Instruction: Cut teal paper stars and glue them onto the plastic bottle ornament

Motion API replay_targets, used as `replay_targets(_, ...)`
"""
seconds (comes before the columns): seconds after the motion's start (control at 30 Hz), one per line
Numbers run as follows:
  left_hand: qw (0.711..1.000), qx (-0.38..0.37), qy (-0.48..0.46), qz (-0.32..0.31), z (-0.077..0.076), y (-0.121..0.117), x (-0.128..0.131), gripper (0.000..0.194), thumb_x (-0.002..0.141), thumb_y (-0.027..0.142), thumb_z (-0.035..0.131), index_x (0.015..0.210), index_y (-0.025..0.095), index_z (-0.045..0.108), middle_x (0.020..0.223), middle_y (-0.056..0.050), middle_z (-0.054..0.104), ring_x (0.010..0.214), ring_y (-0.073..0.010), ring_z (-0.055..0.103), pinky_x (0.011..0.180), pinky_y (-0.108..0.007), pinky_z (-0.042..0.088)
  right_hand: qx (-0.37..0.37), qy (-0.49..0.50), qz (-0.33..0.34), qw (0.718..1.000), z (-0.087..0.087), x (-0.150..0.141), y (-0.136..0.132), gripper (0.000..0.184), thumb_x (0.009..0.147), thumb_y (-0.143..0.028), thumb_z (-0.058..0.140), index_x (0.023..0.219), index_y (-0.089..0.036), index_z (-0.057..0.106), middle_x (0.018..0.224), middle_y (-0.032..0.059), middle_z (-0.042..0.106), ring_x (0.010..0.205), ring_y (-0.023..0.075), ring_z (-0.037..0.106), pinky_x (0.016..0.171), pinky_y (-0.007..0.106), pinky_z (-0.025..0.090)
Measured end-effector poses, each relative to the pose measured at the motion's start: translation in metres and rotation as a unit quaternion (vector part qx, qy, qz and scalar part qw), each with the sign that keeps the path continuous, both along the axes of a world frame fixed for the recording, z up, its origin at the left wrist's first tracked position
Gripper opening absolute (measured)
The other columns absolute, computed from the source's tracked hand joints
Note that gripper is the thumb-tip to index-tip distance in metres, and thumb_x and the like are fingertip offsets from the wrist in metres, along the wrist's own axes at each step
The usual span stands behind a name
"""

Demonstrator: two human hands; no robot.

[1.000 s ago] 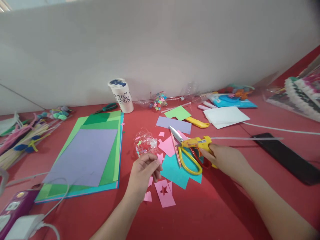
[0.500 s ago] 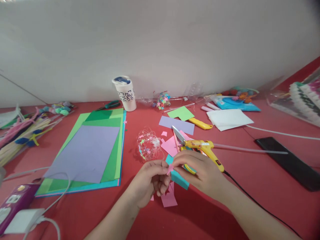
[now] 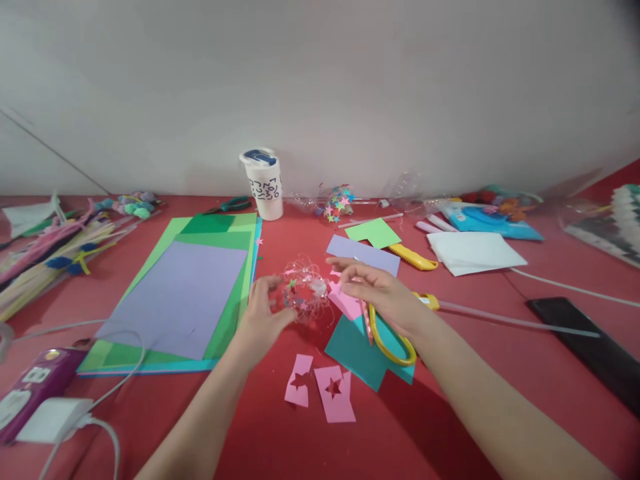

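One red tabletop (image 3: 270, 427) spreads beneath our hands, and we would do best to work low over it, so that anything slipping lands close by. The stack of coloured sheets (image 3: 175, 300) lies to our left, and our left forearm should stay off its edge.

Our left hand (image 3: 263, 317) is at the ball's left side, fingers parted and curved, gripping nothing that we can see. Our right hand (image 3: 387, 293) is on the other side, thumb and fingers drawn near each other; whether they pinch anything, we cannot tell.

Below our right hand, the scissors (image 3: 400, 362) rest over teal paper (image 3: 350, 347), yellow handle outward. The glue gun (image 3: 427, 301) is partly hidden behind that hand, so we should treat its tip as hot and keep our wrist clear.

The clear ball of looped strands (image 3: 303, 293), dotted with small stars, sits on the tabletop between our hands. Its loops look springy, so we would steady it lightly from the side, without squashing it.

Smallest is the pink star (image 3: 335, 288), just beside our right fingertips. We would take it by its points, leaving its flat face free.
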State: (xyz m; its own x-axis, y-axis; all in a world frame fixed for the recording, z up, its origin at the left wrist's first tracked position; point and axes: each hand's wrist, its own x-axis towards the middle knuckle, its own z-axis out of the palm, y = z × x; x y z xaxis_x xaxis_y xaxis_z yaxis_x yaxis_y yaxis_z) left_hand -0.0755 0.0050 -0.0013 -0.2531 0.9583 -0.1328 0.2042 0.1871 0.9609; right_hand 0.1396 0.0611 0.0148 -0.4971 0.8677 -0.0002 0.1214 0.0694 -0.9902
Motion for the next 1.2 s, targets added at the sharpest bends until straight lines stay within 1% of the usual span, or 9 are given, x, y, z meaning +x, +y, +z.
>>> replay_targets(0.1, 0.999, -0.007, -0.031, -0.022, -0.015, -0.006, 0.009, 0.061, 0.058, 0.017, 0.067, 0.115, 0.021, 0.043, 0.128, -0.014, 0.046, 0.121, -0.0271, 0.047, 0.092, -0.040, 0.045, -0.040, 0.007, 0.049, 0.998, -0.003, -0.008, 0.002, 0.010, 0.083, -0.025, 0.062, 0.073, -0.023, 0.060, 0.137, 0.0052, 0.054, 0.130, 0.0235, 0.044, 0.104, 0.044, 0.035)
replay_targets(0.23, 0.996, 0.003, -0.077, -0.050, -0.021, -0.005, 0.016, 0.066, 0.060, 0.016, 0.061, 0.121, 0.021, 0.036, 0.136, -0.016, 0.040, 0.126, -0.0259, 0.044, 0.091, -0.037, 0.046, -0.063, 0.013, 0.052, 0.997, -0.004, -0.002, -0.013, 0.012, 0.086, -0.027, 0.061, 0.075, -0.023, 0.059, 0.139, 0.0055, 0.052, 0.133, 0.0223, 0.041, 0.103, 0.043, 0.036)
replay_targets(0.4, 0.992, 0.021, -0.101, -0.072, -0.007, 0.010, 0.011, 0.059, 0.058, 0.010, 0.056, 0.115, 0.022, 0.041, 0.130, -0.013, 0.045, 0.127, -0.0252, 0.044, 0.100, -0.041, 0.041, -0.076, 0.009, 0.017, 0.997, -0.007, 0.009, -0.038, 0.014, 0.086, -0.031, 0.062, 0.075, -0.024, 0.057, 0.139, 0.0062, 0.053, 0.130, 0.0230, 0.045, 0.104, 0.044, 0.036)
replay_targets(0.53, 0.986, 0.035, -0.101, -0.130, 0.007, 0.028, 0.007, 0.048, 0.056, 0.006, 0.053, 0.102, 0.021, 0.051, 0.121, -0.009, 0.053, 0.116, -0.0231, 0.053, 0.100, -0.042, 0.041, -0.077, -0.008, 0.002, 0.997, -0.011, 0.010, -0.056, 0.018, 0.083, -0.036, 0.063, 0.073, -0.024, 0.056, 0.135, 0.0092, 0.056, 0.127, 0.0266, 0.049, 0.094, 0.043, 0.045)
replay_targets(0.67, 0.979, 0.046, -0.086, -0.179, 0.013, 0.046, 0.007, 0.044, 0.054, 0.004, 0.050, 0.094, 0.020, 0.057, 0.110, -0.007, 0.060, 0.115, -0.0227, 0.054, 0.098, -0.040, 0.043, -0.040, -0.033, -0.035, 0.998, -0.013, 0.015, -0.065, 0.015, 0.083, -0.033, 0.064, 0.073, -0.023, 0.058, 0.120, 0.0086, 0.061, 0.114, 0.0261, 0.056, 0.088, 0.040, 0.047)
replay_targets(0.77, 0.977, 0.051, -0.074, -0.191, 0.012, 0.054, 0.007, 0.042, 0.056, 0.004, 0.050, 0.094, 0.019, 0.057, 0.109, -0.007, 0.061, 0.114, -0.0226, 0.055, 0.097, -0.041, 0.043, -0.003, -0.036, -0.068, 0.997, -0.007, 0.019, -0.065, 0.011, 0.086, -0.030, 0.060, 0.076, -0.024, 0.058, 0.104, 0.0052, 0.060, 0.099, 0.0213, 0.057, 0.084, 0.036, 0.046)
replay_targets(0.97, 0.979, 0.056, -0.052, -0.190, 0.006, 0.056, 0.001, 0.037, 0.060, 0.008, 0.054, 0.096, 0.020, 0.056, 0.111, -0.006, 0.061, 0.113, -0.0219, 0.056, 0.101, -0.042, 0.041, 0.085, -0.060, -0.062, 0.993, 0.013, 0.012, -0.051, 0.010, 0.086, -0.024, 0.058, 0.077, -0.024, 0.060, 0.099, 0.0052, 0.061, 0.088, 0.0194, 0.058, 0.069, 0.030, 0.047)
replay_targets(1.03, 0.979, 0.050, -0.043, -0.193, 0.003, 0.053, -0.002, 0.037, 0.062, 0.009, 0.055, 0.097, 0.020, 0.057, 0.112, -0.007, 0.061, 0.113, -0.0214, 0.056, 0.101, -0.040, 0.041, 0.083, -0.062, -0.061, 0.993, 0.013, 0.009, -0.045, 0.009, 0.086, -0.023, 0.056, 0.078, -0.024, 0.059, 0.100, 0.0047, 0.061, 0.086, 0.0186, 0.059, 0.069, 0.030, 0.048)
replay_targets(1.2, 0.981, 0.029, 0.000, -0.191, 0.000, 0.049, -0.012, 0.036, 0.064, 0.009, 0.054, 0.096, 0.020, 0.062, 0.110, -0.007, 0.065, 0.109, -0.0219, 0.059, 0.095, -0.038, 0.045, 0.067, -0.078, -0.079, 0.992, 0.004, 0.009, -0.038, 0.011, 0.087, -0.025, 0.057, 0.077, -0.023, 0.058, 0.107, 0.0056, 0.063, 0.095, 0.0201, 0.059, 0.071, 0.030, 0.050)
